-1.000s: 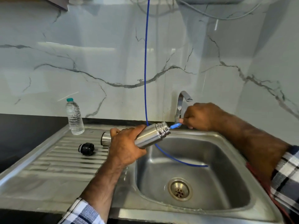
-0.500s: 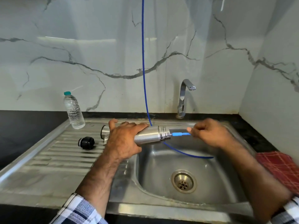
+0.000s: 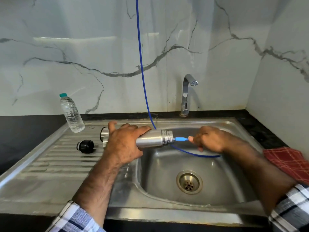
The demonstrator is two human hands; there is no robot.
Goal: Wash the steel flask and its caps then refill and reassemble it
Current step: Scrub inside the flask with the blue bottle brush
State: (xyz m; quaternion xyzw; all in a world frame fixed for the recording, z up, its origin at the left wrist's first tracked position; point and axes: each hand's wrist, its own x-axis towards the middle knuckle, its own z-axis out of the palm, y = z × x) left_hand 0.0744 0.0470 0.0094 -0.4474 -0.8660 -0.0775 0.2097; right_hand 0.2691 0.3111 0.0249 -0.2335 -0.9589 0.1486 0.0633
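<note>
— Hands first: what do they hold?
— Left hand (image 3: 124, 145) wraps the flask (image 3: 151, 139), level at frame centre over the sink (image 3: 217, 122). Right hand (image 3: 209, 139) pinches the blue hose (image 3: 179, 139) tip at its mouth.
— And the caps?
— Black cap (image 3: 85, 146) and steel cap (image 3: 104, 136) lie left, on the drainboard (image 3: 50, 164), near a water bottle (image 3: 71, 113).

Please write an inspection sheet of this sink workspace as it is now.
Surface: steel sink with ribbed drainboard.
Job's things: steel flask held level over the basin, mouth open; black cap and steel cap lie on the drainboard.
Clutter: plastic water bottle, red cloth.
Grippers: left hand grips the flask; right hand pinches the hose tip.
Cables: blue hose, tip at the flask mouth.
Surroundings: tap, marble wall.
</note>
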